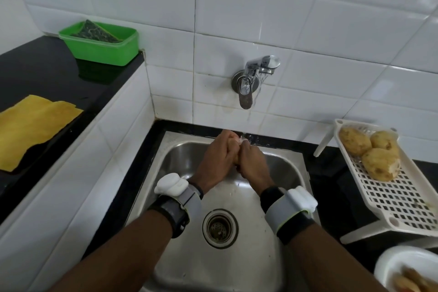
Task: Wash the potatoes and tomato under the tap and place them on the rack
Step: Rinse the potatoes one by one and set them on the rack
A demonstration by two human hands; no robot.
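Over the steel sink, my left hand and my right hand are cupped together round a potato, of which only a pale sliver shows between the fingers. Water runs from the wall tap onto the hands. Three washed potatoes lie at the far end of the white slotted rack on the right counter. At the bottom right, a white bowl holds more produce, blurred and cut off by the frame edge.
The sink drain sits below my wrists. On the raised black counter at the left lie a yellow cloth and a green tub holding a scouring pad. White tiled wall stands behind the sink.
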